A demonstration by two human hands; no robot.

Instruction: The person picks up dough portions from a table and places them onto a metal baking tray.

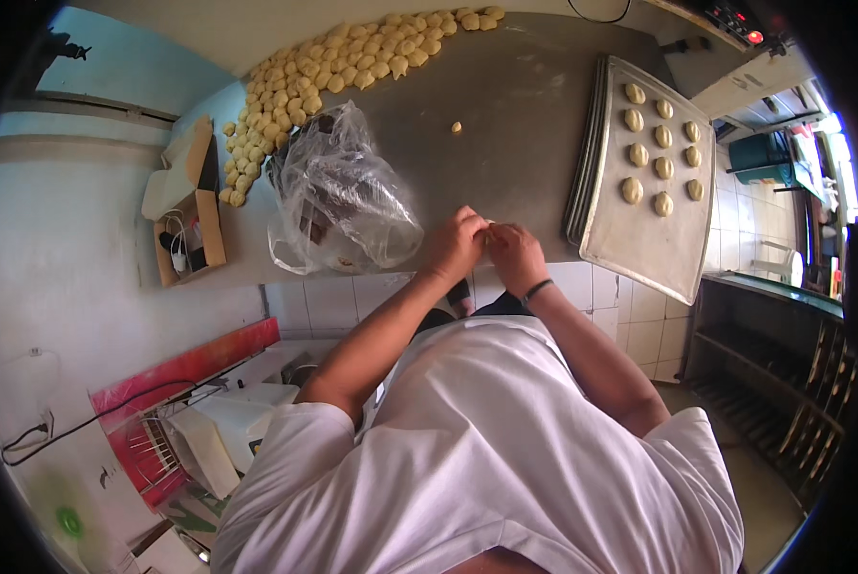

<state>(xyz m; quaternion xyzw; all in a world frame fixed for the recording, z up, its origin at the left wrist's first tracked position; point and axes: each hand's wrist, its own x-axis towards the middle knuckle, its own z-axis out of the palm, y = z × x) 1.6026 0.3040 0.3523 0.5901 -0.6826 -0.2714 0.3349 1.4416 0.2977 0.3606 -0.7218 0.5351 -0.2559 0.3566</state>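
My left hand and my right hand meet above the front edge of a metal worktable. Between their fingertips is a small piece of dough, mostly hidden by the fingers. A tiny lump of dough lies alone on the tabletop farther out. To the left of my left hand is a clear plastic bag with dark contents. Many round dough balls are massed along the back and left edges of the table. On the right, shaped dough pieces sit in rows on a metal baking tray.
Beneath the top tray are more stacked trays. An open cardboard box with a white cord stands at the table's left end. A dark slatted rack is at right, and a red panel at lower left.
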